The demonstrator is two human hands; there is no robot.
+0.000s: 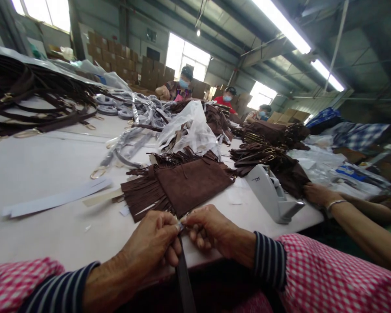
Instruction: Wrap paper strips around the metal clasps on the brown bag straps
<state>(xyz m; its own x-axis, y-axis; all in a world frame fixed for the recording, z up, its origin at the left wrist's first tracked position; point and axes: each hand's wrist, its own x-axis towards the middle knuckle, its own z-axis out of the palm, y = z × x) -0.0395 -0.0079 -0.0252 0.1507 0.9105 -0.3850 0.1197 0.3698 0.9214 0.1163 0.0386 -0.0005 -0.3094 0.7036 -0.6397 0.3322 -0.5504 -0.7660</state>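
Note:
A dark brown fringed bag (pixel 195 180) lies flat on the white table in front of me, its long fringe spread to the left. At the bag's near corner, my left hand (pixel 146 243) is closed in a pinch at the upper end of a dark brown strap (pixel 185 278). That strap hangs down over the table's front edge. My right hand (pixel 215 230) pinches at the same spot, its fingertips meeting those of the left. Something small and whitish shows between the fingertips, too small to name. Any clasp there is hidden by the fingers.
A grey tape dispenser (pixel 270 195) stands right of the bag, near a co-worker's hand (pixel 319 194). White paper strips (pixel 58 198) lie at the left. Straps (pixel 35 100), plastic-wrapped straps (pixel 130 143) and more brown bags (pixel 270 134) are piled behind. Several masked people sit across the table.

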